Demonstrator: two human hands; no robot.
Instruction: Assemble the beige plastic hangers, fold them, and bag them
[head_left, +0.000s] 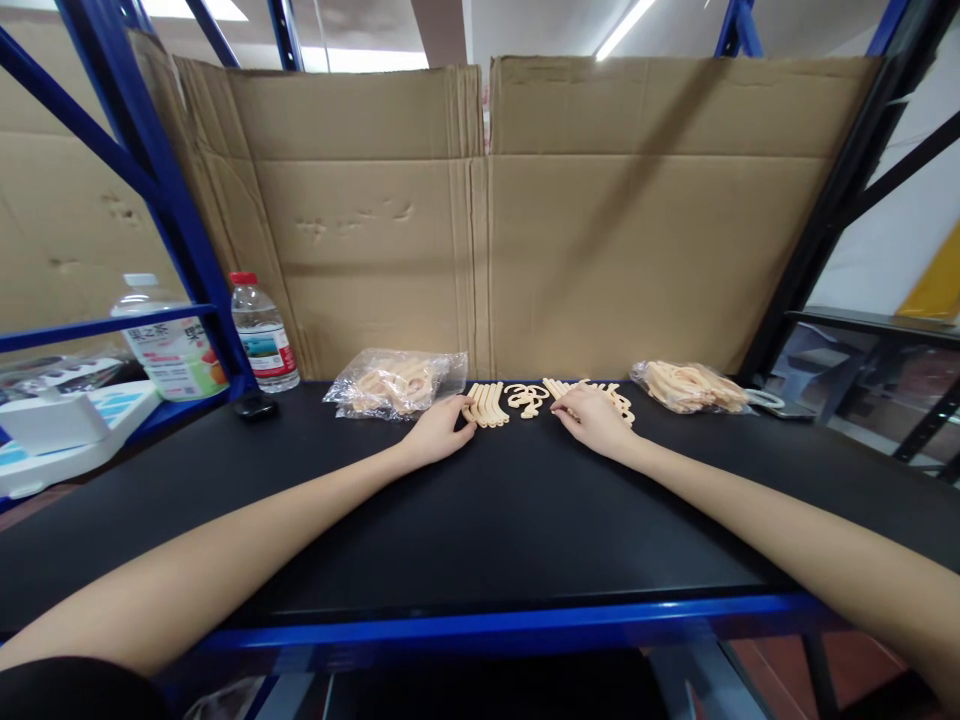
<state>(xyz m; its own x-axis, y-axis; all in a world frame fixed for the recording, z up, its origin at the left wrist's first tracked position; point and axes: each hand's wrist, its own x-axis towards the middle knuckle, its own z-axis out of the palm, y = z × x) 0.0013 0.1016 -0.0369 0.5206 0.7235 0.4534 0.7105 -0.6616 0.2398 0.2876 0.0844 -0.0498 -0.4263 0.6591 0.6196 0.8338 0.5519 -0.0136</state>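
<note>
Near frame centre, the left hand, loosely curled, met the left row of beige pieces while the right hand bent over the right row, grips indiscernible; light, even fingertip pressure seemed best for alignment.

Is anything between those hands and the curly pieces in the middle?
Yes, on the left: a row of pale sticks lies between the left hand and the curly pieces. From the right hand, nothing visible blocks the way.
</note>
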